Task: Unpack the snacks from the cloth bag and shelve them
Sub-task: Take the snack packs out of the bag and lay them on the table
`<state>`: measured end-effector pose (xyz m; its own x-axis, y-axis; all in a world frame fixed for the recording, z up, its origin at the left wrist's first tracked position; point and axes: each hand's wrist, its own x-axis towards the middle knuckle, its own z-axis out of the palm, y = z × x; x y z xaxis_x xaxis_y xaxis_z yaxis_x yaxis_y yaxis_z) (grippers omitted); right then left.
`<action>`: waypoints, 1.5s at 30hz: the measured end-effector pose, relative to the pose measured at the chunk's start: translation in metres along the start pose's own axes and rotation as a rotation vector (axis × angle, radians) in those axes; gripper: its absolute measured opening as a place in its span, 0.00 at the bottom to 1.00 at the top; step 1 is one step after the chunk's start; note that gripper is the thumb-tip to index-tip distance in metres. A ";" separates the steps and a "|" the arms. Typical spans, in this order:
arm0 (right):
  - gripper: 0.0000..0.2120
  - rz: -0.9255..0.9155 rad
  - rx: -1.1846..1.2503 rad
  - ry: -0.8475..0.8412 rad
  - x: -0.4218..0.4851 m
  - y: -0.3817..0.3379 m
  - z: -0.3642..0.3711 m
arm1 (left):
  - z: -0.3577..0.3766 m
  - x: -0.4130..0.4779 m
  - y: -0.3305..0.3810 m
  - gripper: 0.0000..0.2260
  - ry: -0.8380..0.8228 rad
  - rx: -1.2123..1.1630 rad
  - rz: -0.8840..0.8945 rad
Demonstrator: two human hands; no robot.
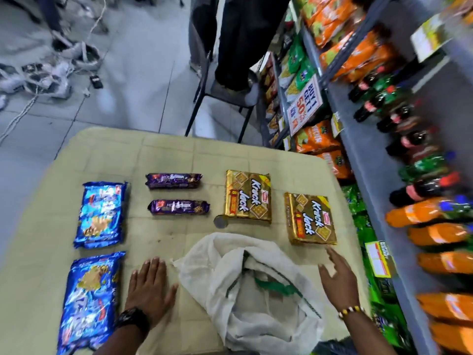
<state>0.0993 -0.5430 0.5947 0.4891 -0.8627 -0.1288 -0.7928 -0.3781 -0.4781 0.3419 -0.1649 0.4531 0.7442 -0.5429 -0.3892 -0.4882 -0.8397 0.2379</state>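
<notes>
Gold Krack Jack packs [247,196] lie beyond the cloth bag [256,290]; left hand [149,285] and right hand [337,278] straight-fingered, empty.

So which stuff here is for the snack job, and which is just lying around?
For the job: cloth bag, Krack Jack packs, purple biscuit rolls, blue biscuit packs, shelf.
Just lying about: chair, floor cables, round metal thing.

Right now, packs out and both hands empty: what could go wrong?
1. The right Krack Jack pack lies near the right edge of the table; the open right hand beside it could nudge it off.
2. The cloth bag is slumped and something green shows inside; a snack might get left behind.
3. The shelf bottles look tightly packed; shelving could knock one.
</notes>
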 end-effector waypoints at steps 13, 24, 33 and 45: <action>0.21 0.134 0.272 -0.053 0.128 0.072 -0.009 | -0.085 0.103 0.283 0.15 -0.124 -0.622 0.216; 0.29 0.358 0.463 -0.372 0.222 0.100 0.026 | -0.017 0.163 0.416 0.18 -0.465 -1.279 -0.163; 0.18 0.279 0.873 -0.346 0.211 0.035 -0.010 | -0.073 0.163 0.390 0.22 -0.361 -1.416 -0.109; 0.07 0.218 0.877 -0.505 0.187 -0.112 0.055 | -0.150 0.198 0.239 0.19 -0.184 -1.314 -0.246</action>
<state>0.2999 -0.6437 0.5761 0.6224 -0.5652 -0.5416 -0.4382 0.3217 -0.8393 0.4408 -0.4749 0.5665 0.6263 -0.4551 -0.6330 0.5195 -0.3618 0.7741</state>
